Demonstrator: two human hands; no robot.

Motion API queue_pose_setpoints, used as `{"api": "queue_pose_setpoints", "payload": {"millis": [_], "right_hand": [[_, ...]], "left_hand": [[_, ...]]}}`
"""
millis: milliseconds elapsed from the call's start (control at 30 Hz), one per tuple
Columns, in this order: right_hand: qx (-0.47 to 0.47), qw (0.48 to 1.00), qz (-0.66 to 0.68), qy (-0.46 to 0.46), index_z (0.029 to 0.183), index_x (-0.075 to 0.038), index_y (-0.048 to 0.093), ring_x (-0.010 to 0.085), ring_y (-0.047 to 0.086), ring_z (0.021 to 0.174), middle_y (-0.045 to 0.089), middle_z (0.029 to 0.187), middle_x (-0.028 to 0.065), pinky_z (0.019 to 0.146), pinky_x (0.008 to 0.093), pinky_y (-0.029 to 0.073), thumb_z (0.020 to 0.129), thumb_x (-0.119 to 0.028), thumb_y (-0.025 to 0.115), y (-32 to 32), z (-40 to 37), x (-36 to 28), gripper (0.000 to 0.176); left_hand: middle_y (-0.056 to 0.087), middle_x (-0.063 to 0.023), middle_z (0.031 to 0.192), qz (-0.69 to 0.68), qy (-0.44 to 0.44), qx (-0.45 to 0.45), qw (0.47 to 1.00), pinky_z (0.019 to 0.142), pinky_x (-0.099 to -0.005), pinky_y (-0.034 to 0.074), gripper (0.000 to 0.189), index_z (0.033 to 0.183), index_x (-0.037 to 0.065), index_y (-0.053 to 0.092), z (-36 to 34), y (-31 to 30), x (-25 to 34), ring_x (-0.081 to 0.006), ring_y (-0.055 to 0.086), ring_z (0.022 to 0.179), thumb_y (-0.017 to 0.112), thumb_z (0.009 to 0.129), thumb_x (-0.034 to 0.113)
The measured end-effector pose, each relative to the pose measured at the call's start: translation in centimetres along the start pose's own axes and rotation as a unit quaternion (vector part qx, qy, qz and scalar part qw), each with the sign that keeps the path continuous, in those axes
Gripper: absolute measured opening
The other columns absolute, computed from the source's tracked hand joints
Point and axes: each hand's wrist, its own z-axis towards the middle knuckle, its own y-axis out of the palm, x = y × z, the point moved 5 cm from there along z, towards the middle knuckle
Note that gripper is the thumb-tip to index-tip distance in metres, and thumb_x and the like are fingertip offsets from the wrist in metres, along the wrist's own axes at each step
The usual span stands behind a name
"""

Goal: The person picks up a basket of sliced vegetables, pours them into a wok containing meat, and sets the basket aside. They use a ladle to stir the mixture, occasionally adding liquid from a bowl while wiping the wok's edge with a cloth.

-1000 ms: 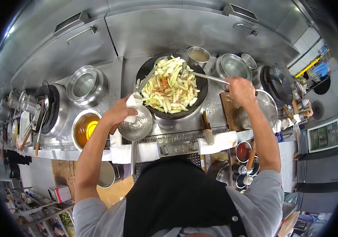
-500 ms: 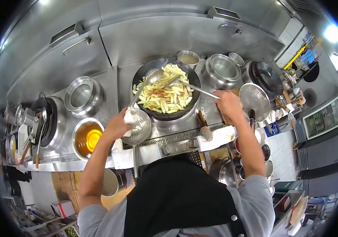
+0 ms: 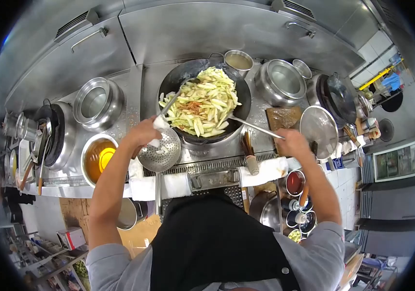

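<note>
A large black wok (image 3: 166, 80) on the stove holds pale green vegetable strips (image 3: 207, 99) with a reddish-brown patch in the middle. My left hand (image 3: 143, 135) is closed round the handle of a metal ladle (image 3: 171, 103), with a white cloth (image 3: 159, 124) at the grip. The ladle's bowl is partly buried at the wok's upper left. My right hand (image 3: 294, 144) grips a long-handled spatula (image 3: 256, 127), its head among the strips at the wok's right side. Below my left hand lies a perforated strainer (image 3: 160, 153).
A bowl of yellow-brown oil (image 3: 91, 160) stands at the left. Metal pots (image 3: 113, 106) flank the wok on both sides. A bamboo brush (image 3: 250, 157), folded white cloths (image 3: 264, 172) and a mesh sieve (image 3: 319, 131) lie at the front right.
The ladle's bowl has sunk into the strips. The spatula's head has shifted right and down, towards the wok's edge, and my right hand is lower. The view has shifted slightly.
</note>
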Motion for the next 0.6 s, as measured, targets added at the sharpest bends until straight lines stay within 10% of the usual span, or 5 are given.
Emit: {"api": "queue_pose_setpoints", "payload": {"millis": [233,600], "right_hand": [[0.060,0.991,0.115,0.016,0.117,-0.016,0.073,0.0418,0.074,0.096,0.077,0.102,0.0180,0.086,0.0550,0.059,0.095,-0.023,0.072,10.7,8.8,-3.3,0.023],[0.020,0.996,-0.074,-0.054,0.113,-0.019,0.076,0.0381,0.075,0.098,0.078,0.100,0.0156,0.084,0.0533,0.060,0.092,-0.025,0.075,-9.7,12.8,-8.5,0.022]], "left_hand": [[0.073,-0.0097,0.101,-0.111,-0.011,-0.004,0.994,0.048,-0.0325,0.051,0.076,0.153,0.008,0.055,-1.6,3.4,1.0,-0.0173,0.067,0.071,0.080,0.081,0.013],[0.076,-0.0172,0.116,-0.035,0.027,0.062,0.997,0.063,-0.0377,0.057,0.089,0.163,0.010,0.045,-7.4,1.1,5.5,-0.0252,0.073,0.088,0.079,0.082,0.017]]}}
